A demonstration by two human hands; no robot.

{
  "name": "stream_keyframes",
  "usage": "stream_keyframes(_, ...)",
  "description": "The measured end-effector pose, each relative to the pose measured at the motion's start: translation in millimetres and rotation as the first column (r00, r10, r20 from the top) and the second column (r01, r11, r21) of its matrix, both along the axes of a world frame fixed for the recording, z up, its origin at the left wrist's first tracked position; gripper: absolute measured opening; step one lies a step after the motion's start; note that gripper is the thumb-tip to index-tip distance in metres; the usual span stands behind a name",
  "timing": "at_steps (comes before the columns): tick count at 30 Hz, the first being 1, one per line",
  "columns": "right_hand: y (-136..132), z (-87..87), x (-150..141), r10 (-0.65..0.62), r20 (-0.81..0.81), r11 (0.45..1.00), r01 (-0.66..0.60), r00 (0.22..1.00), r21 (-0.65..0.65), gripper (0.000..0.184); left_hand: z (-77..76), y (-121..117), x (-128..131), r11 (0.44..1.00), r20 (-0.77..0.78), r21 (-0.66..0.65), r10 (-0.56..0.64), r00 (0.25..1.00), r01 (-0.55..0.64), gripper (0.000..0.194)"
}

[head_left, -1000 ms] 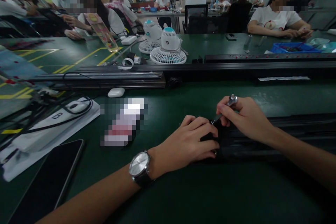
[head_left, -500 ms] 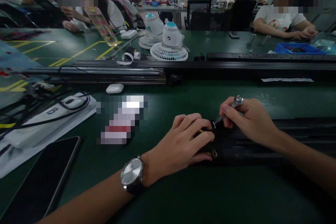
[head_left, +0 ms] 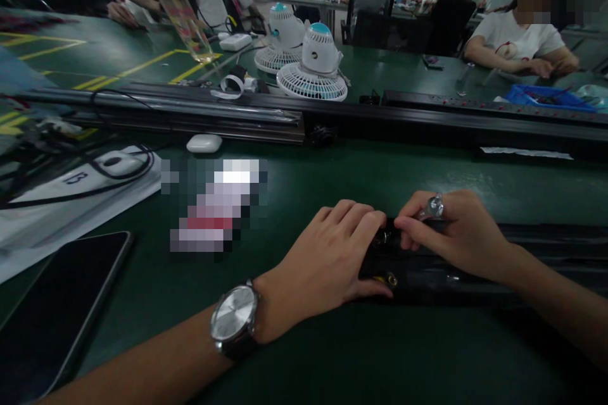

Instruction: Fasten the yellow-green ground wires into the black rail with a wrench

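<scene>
A small metal wrench (head_left: 434, 206) is pinched between the thumb and fingers of my right hand (head_left: 456, 231). Its round end sticks up above the fingers; its lower end is mostly hidden by them. My left hand (head_left: 327, 253), with a watch on the wrist, is closed round the end of a long black bar (head_left: 441, 281) lying on the table. Its fingers lie over the bar's far side and its thumb along the near side. A brass-coloured round fitting (head_left: 392, 280) shows beside that thumb. Another shiny fitting (head_left: 381, 238) sits between the two hands, partly covered.
Left lie a dark phone (head_left: 66, 310), a blurred-out lit object (head_left: 216, 205), a white case (head_left: 204, 143) and a white power strip (head_left: 90, 174) with black cables. Long dark rails (head_left: 403, 123) cross the table ahead. Beyond stand white fans (head_left: 316, 63), a blue tray (head_left: 546, 96) and seated people.
My right hand has moved slightly down, and the wrench is tilted lower with its shaft more hidden. My left fingers have drawn closer together on the bar. The whole view has shifted a little.
</scene>
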State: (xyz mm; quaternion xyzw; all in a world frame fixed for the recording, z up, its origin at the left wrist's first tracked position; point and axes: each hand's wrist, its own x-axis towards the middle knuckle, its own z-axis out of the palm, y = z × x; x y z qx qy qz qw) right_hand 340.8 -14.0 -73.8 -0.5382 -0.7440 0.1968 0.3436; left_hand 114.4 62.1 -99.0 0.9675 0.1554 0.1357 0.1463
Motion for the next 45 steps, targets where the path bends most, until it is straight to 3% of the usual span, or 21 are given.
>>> stream_keyframes(8,-3,2.2,-8,0.028,0.161,0.989,-0.051,0.987,0.141,0.015,2.4,-2,6,1.0,-0.013,0.015,-0.005,1.0,0.006,0.078)
stream_keyframes(27,0,0.4,-22,0.065,0.278,0.991,-0.095,0.958,0.098,0.022,-3.9,-2,9,0.991,0.085,-0.133,0.027,0.996,-0.016,0.076)
stream_keyframes(32,0,-1.3,-24,0.09,0.324,0.98,-0.141,0.942,0.137,0.024,-6.7,-3,9,0.987,0.113,-0.154,0.062,0.992,-0.044,0.092)
stream_keyframes(35,-1,-1.8,-25,0.104,0.364,0.972,-0.172,0.926,0.16,0.028,-7.9,-3,9,0.986,0.108,-0.159,0.063,0.992,-0.045,0.093)
stream_keyframes(39,-1,0.6,-24,0.13,0.388,0.972,-0.194,0.912,0.13,0.03,-5.2,-3,7,0.986,0.098,-0.164,0.045,0.994,-0.029,0.088)
stream_keyframes(45,3,11.8,-10,0.2,0.364,0.979,-0.2,0.91,-0.036,0.025,-4.0,-4,7,0.989,0.1,-0.145,0.038,0.994,-0.023,0.09)
